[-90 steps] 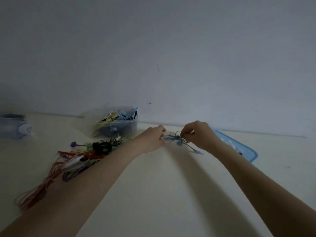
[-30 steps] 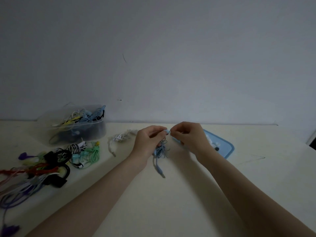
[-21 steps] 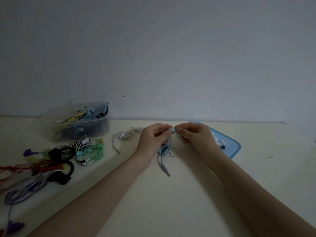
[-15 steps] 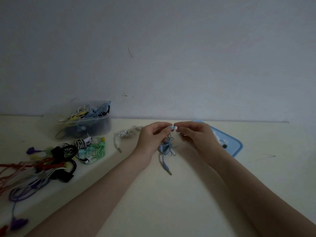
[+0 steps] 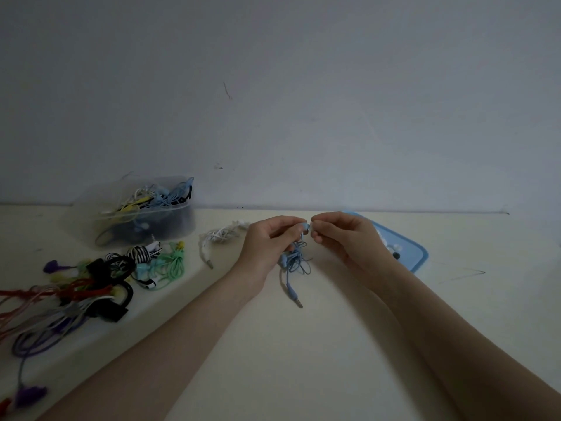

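Cable heap: red, purple and black leads lay mixed at 8 o'clock of your left hand. You did not touch them.
Clear box: stood at 10 o'clock of that hand, by the wall, with more earphones inside.
Green earphones: lay coiled on the table, between 8 and 9 o'clock of the hand.
White earphones: lay at 9 o'clock, near the hand but apart from it.
Left hand: fingers were curled, pinching the cord just under the earbud. Three seconds earlier it had reached far out toward the wall, and you had since drawn it in.
Blue earphones: earlier a bundle on the table between your hands. You had since lifted them, so the tangle hung at 6 o'clock of your fingers and the plug trailed to the table.
Earbud: was raised between both hands.
Pale ear tip: half a second earlier a slight gap had separated it from the earbud, and that gap had closed. Fitting looked to be at the seating stage.
Right hand: fingertips were narrowed, pinching that tip.
Blue lid: lay at 3 o'clock of the right hand, holding spare ear tips.
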Tool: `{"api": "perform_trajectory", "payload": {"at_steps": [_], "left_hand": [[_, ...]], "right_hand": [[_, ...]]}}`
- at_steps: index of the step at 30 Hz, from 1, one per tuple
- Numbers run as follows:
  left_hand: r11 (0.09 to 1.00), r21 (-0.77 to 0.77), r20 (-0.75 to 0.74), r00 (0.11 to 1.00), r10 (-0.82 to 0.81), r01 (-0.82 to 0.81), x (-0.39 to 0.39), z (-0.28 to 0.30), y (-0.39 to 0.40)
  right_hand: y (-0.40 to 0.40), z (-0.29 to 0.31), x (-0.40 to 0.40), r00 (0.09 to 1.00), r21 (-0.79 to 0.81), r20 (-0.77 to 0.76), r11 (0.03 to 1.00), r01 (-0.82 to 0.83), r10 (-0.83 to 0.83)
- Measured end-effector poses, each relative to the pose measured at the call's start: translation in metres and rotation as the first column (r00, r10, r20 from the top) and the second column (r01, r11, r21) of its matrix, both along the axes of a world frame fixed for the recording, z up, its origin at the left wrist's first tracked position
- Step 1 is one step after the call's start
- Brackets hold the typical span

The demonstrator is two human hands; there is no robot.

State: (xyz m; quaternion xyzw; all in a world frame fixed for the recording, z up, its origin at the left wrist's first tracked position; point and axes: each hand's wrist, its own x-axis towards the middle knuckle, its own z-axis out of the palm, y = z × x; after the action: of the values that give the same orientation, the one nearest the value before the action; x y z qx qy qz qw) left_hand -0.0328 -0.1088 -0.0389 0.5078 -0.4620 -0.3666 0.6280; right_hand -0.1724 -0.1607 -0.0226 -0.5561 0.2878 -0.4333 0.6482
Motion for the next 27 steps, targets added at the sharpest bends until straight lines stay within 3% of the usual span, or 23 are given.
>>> {"api": "perform_trajectory", "payload": {"at_steps": [12, 27], "left_hand": [[1.0, -0.006, -0.016, 1.0, -0.01, 0.01, 0.0007, -0.0005, 0.0002], [0.998, -0.057, 0.018, 1.0, 0.016, -0.015, -0.0009, 0.0014, 0.0032]], "right_hand": [[0.0009, 0.0015, 0.0001, 0.996, 0.144, 0.085, 0.989, -0.031, 0.019], [0.0013, 0.0001, 0.0006, 1.0, 0.054, 0.011, 0.998, 0.024, -0.024]]}}
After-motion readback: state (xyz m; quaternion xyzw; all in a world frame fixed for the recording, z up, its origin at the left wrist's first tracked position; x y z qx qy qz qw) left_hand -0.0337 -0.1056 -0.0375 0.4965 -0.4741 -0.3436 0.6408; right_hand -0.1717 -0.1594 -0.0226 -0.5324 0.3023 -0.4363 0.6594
